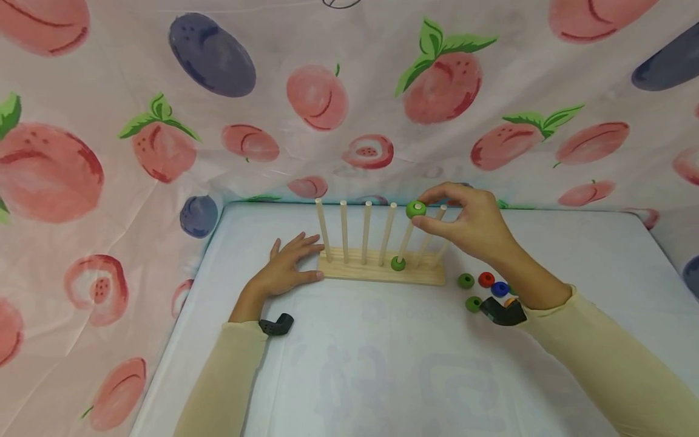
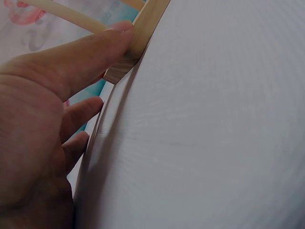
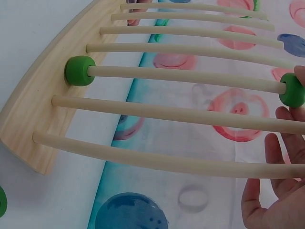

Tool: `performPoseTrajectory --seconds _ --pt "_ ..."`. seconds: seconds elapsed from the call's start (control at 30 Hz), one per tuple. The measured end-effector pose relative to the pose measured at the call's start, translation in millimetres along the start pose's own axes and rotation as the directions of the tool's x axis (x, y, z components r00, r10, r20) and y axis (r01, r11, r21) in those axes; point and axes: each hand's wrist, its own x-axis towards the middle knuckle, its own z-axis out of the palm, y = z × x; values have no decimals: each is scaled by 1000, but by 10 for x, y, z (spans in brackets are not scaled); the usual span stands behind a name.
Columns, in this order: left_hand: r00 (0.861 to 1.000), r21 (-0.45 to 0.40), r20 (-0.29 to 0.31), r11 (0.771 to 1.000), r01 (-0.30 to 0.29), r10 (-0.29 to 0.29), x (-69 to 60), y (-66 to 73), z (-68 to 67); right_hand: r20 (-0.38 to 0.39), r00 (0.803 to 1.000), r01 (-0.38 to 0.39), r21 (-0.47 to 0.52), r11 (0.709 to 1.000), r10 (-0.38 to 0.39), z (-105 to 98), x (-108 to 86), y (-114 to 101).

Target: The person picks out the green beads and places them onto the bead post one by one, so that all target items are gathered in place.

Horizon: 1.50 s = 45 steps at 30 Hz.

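Note:
In the head view my right hand (image 1: 475, 221) pinches a green bead (image 1: 412, 213) between thumb and index finger. That bead sits around the top end of a wooden peg (image 1: 406, 239), the third from the right. Another green bead (image 1: 398, 264) rests at the foot of the same peg, and the right wrist view shows this lower bead (image 3: 78, 71) against the wooden base (image 3: 28, 109). My left hand (image 1: 286, 267) lies at the base's left end, fingers spread and fairly straight. Its thumb (image 2: 95, 59) touches the base's end in the left wrist view.
Right of the base lie loose beads: green (image 1: 466, 280), red (image 1: 486, 279), blue (image 1: 499, 289) and an orange one (image 1: 510, 301) partly hidden by the right wrist camera (image 1: 505, 312). Several bare pegs (image 1: 367, 233) stand upright. A fruit-print cloth (image 1: 338, 158) hangs behind the white table (image 1: 349, 352).

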Motion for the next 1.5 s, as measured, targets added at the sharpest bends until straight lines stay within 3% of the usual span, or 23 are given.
performPoseTrajectory --seconds 1.5 --pt "1000 1 6 1000 10 -10 8 -9 4 35 999 -12 41 999 10 -24 31 1"
